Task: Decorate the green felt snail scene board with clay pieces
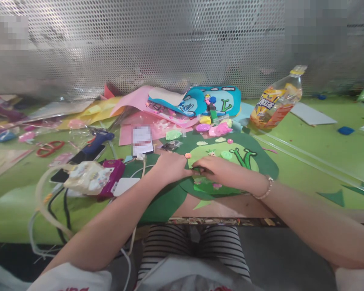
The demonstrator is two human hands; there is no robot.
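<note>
A green paper picture (265,163) of layered cut-outs lies on the table in front of me, bearing dark green letter-like shapes (245,158) and small clay pieces. At its left part, my left hand (171,169) is closed, its thumb pointing at my other hand and its fingers mostly hidden. My right hand (212,167) reaches over the middle, fingers curled and pinched close to the left thumb. Whatever lies between the fingertips is too small and covered to make out. Just above the hands sit an orange clay ball (188,155) and a light green clay disc (226,154).
Behind stand a blue paper picture (235,101), several clay lumps (203,127) and a leaning plastic bottle (274,103). To the left are a phone (142,141) on a cable, a blue glue gun (98,144), red-handled scissors (50,148) and a decorated pouch (92,178). Perforated metal (170,44) closes the back.
</note>
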